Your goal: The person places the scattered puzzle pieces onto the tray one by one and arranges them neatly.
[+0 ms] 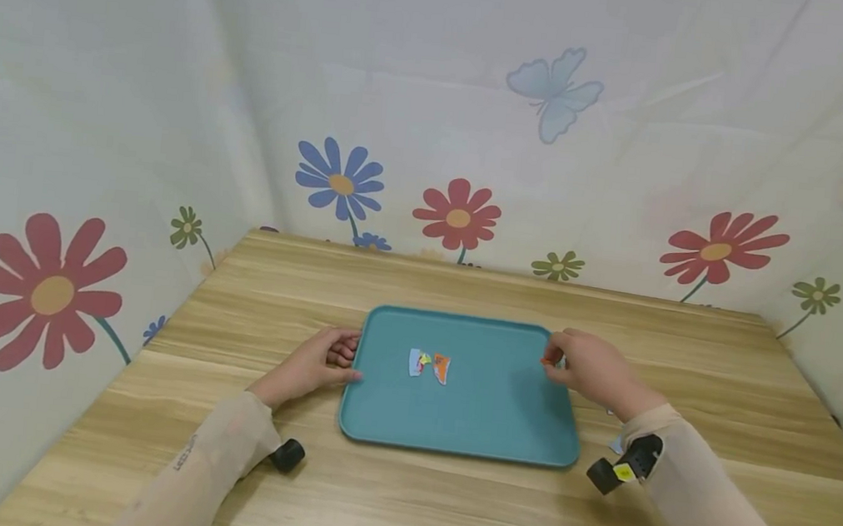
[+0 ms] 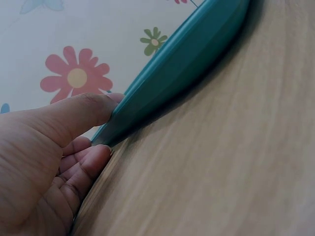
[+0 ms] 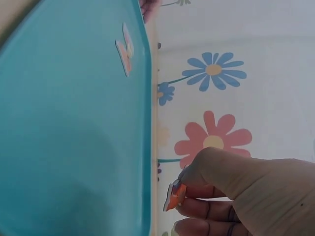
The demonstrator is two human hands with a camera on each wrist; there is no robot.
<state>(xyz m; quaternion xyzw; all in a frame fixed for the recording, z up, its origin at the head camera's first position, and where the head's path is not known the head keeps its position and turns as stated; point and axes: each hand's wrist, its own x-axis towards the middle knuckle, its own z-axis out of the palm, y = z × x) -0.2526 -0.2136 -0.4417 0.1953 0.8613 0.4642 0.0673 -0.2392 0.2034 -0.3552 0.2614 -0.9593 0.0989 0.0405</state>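
A teal tray (image 1: 482, 427) lies on the wooden table. My left hand (image 1: 318, 363) holds its left rim, the thumb on top and the other fingers curled at the outer side, as the left wrist view shows. Over the tray's right edge, my right hand (image 1: 593, 368) pinches a small orange cardboard piece (image 3: 175, 196) between thumb and fingers. Left of the tray's middle lie a light blue piece (image 1: 414, 363) with a yellow patch beside it and an orange piece (image 1: 441, 368), close together. The fingers hide part of the held piece.
Partly behind my right wrist, a light blue scrap (image 1: 616, 445) lies on the table (image 1: 385, 502) right of the tray. A flower-printed curtain (image 1: 434, 114) stands behind the table and at its sides. Each wrist carries a black camera (image 1: 287, 455).
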